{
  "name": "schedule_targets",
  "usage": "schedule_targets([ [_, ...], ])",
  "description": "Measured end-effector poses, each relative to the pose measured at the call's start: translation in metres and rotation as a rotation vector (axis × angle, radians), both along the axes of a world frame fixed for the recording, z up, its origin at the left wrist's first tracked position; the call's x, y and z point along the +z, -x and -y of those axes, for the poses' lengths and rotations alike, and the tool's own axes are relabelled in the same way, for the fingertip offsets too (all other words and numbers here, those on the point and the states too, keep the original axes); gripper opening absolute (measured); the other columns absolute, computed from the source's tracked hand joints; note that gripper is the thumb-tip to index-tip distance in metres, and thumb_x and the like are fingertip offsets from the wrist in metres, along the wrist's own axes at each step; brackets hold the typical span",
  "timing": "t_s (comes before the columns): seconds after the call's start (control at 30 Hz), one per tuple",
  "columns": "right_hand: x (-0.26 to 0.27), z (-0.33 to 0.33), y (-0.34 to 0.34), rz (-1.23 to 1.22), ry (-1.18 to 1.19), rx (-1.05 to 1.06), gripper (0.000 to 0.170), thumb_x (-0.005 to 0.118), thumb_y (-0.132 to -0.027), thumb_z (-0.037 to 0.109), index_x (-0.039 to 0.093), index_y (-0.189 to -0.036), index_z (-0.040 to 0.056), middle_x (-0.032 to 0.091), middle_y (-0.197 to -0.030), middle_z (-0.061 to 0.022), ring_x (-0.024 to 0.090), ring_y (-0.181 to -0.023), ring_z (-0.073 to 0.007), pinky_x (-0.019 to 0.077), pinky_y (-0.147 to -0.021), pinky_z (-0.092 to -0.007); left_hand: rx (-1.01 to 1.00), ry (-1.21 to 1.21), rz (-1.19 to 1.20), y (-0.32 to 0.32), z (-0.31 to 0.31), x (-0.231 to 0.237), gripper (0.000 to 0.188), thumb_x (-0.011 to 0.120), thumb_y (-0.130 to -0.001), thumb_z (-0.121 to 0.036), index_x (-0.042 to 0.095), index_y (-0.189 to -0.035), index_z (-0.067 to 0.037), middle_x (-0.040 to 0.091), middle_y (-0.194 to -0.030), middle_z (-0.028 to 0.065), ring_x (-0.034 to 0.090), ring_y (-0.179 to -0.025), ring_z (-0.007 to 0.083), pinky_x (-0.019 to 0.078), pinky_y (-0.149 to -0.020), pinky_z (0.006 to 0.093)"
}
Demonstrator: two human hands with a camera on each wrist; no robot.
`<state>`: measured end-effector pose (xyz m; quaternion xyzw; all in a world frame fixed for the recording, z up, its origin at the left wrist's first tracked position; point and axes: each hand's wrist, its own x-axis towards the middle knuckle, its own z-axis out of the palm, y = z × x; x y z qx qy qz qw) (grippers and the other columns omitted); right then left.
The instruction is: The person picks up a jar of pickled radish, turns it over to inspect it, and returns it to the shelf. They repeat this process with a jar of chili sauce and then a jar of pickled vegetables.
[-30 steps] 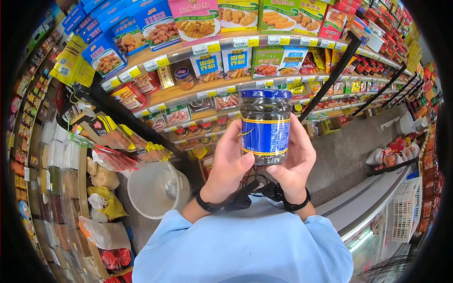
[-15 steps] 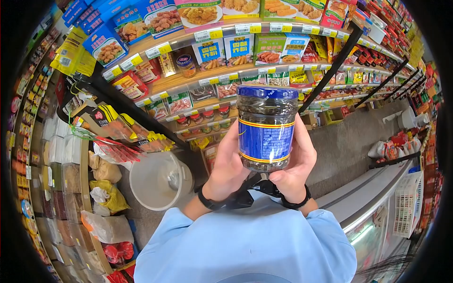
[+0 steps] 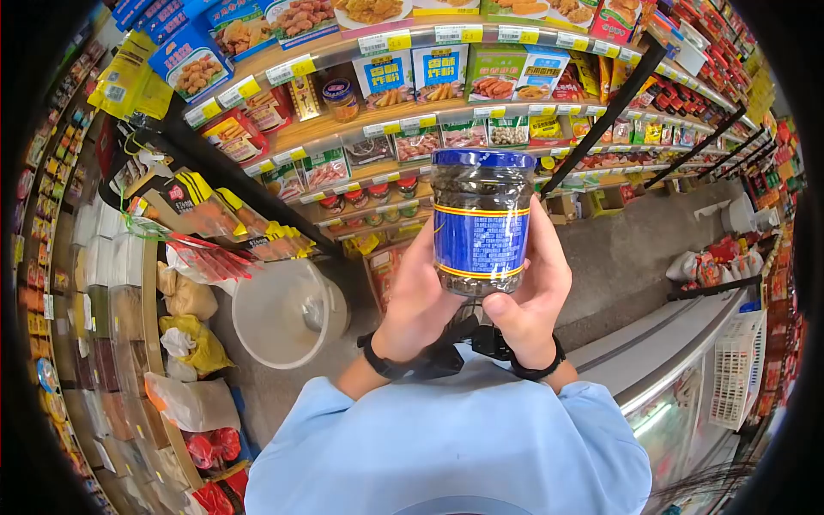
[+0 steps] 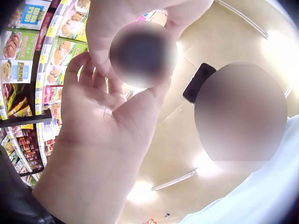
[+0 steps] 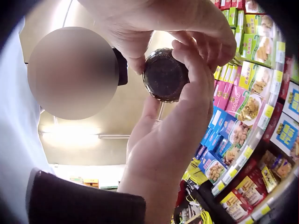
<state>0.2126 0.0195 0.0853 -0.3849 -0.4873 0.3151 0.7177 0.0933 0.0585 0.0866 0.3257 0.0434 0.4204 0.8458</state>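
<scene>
A glass jar with a blue lid and dark contents stands upright between my two hands in the head view. Small print covers the side of its blue, yellow-edged label facing me. My left hand grips the jar's left side, and its fingers are partly hidden behind the glass. From the right, my right hand holds it, thumb near the lower front edge. The right wrist view shows the jar's round dark base from below, with fingertips of both hands around it. In the left wrist view, that base is blurred.
Shelves of boxed coating mixes and small jars curve across the front. A translucent bin stands on the floor at left, beside bagged goods. To the right are a freezer cabinet and a white basket.
The jar has been turned, bringing more of the label's printed text to face me. My left thumb has moved off the front of the jar. Both hands still hold it.
</scene>
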Motion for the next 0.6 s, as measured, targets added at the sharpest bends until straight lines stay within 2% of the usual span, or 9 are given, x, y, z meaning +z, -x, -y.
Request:
schedule_targets([
  [0.23, 0.002, 0.01, 0.003, -0.056, 0.022, 0.002, 0.1, 0.082, -0.059, 0.028, 0.026, -0.134, -0.0093, 0.041, -0.126, -0.0136, 0.043, -0.11, -0.0178, 0.0346, -0.095, -0.0315, 0.045, -0.06, -0.029, 0.003, 0.01, -0.001, 0.084, 0.061, -0.08, -0.043, 0.016, -0.137, 0.0, 0.035, -0.135, 0.0118, 0.041, -0.121, 0.0217, 0.036, -0.098, 0.0372],
  [0.6, 0.006, 0.004, 0.012, -0.078, -0.041, 0.11, 0.1, 0.081, -0.061, 0.027, 0.024, -0.134, -0.0094, 0.04, -0.127, -0.0153, 0.045, -0.111, -0.0192, 0.0355, -0.095, -0.0324, 0.114, -0.088, -0.047, 0.013, 0.013, 0.008, 0.086, 0.063, -0.079, -0.044, 0.017, -0.137, 0.0, 0.036, -0.133, 0.0106, 0.041, -0.121, 0.0199, 0.0364, -0.098, 0.0351],
])
